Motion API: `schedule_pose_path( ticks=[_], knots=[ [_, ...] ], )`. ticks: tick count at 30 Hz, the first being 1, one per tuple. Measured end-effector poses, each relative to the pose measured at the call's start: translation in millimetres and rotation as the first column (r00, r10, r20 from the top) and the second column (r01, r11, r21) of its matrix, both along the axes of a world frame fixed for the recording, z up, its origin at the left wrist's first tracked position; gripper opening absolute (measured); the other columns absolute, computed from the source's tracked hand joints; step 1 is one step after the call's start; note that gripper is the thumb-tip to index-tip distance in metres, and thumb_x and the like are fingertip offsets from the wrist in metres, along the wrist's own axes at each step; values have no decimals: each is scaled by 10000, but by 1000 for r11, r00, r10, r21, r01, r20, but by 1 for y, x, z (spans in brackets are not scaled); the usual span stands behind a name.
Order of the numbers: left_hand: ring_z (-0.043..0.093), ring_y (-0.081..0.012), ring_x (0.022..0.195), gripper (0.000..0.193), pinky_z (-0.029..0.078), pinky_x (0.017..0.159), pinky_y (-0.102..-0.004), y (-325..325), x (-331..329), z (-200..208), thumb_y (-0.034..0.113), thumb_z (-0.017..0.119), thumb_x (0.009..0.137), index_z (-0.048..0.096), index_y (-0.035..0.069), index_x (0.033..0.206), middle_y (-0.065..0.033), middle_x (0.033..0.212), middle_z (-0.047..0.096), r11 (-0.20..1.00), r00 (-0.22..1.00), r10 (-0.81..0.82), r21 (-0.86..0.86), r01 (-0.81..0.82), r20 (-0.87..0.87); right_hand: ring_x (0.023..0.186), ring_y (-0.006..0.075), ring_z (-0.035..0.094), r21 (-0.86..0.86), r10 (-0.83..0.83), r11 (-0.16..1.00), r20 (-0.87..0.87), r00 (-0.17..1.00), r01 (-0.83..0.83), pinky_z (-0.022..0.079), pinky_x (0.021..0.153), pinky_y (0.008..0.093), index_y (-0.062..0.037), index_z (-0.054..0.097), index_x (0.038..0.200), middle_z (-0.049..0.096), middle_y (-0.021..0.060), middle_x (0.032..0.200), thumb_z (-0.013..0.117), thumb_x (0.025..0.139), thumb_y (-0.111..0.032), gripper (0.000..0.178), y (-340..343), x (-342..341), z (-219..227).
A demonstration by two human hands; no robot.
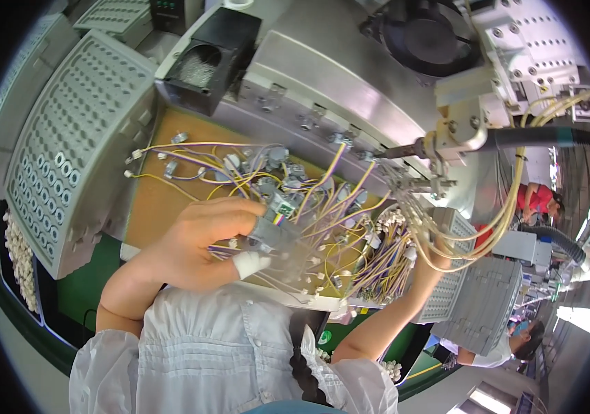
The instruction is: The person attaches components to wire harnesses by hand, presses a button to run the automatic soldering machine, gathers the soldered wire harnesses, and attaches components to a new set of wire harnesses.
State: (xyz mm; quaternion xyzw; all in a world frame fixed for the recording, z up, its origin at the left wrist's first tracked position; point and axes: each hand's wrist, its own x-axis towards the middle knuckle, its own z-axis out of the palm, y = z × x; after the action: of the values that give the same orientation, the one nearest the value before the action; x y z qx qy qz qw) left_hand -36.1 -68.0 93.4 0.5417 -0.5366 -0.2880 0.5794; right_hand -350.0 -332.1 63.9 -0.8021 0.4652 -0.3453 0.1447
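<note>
My left hand (pixel 202 238), with white tape (pixel 248 264) around the thumb, grips a small round grey motor (pixel 266 233) between thumb and fingers. A short multicoloured wire and a green piece (pixel 285 209) show beside its top. Just beyond lies a loose pile of similar motors (pixel 277 157) with purple, yellow and white leads on a tan board (pixel 153 207). My right forearm (pixel 415 293) reaches up at the right, beside a dense bundle of wire leads with white connectors (pixel 384 269). Pale tubes and the machine hide the right hand's fingers, so its grip cannot be made out.
Grey perforated trays (pixel 81 131) stand at the left, some holding round parts. A metal machine (pixel 336 76) with a soldering-type tip (pixel 402 150) and pale tubes (pixel 508 207) overhangs the board. A black box (pixel 215 52) stands behind. Grey crates (pixel 484 300) and other people are at right.
</note>
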Motion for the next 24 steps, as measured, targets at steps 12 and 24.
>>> schedule_pose_path(
  ticks=[12,24],
  knots=[
    [626,-261,770,240,483,655,-327,-13,3,-4,2,729,672,674,18,905,-113,893,652,998,1000,6,62,-5,-15,694,446,592,-175,-97,985,-572,814,-5,482,630,502,-35,627,856,635,258,857,619,731,-135,160,-37,27,-12],
    [622,-264,760,227,489,649,-321,-29,12,-13,20,724,678,683,21,902,-112,899,653,995,997,-54,76,59,-63,661,382,595,-241,-68,967,-562,824,-85,471,619,462,-73,668,866,631,179,814,707,704,-184,200,-46,32,-4]
  ],
)
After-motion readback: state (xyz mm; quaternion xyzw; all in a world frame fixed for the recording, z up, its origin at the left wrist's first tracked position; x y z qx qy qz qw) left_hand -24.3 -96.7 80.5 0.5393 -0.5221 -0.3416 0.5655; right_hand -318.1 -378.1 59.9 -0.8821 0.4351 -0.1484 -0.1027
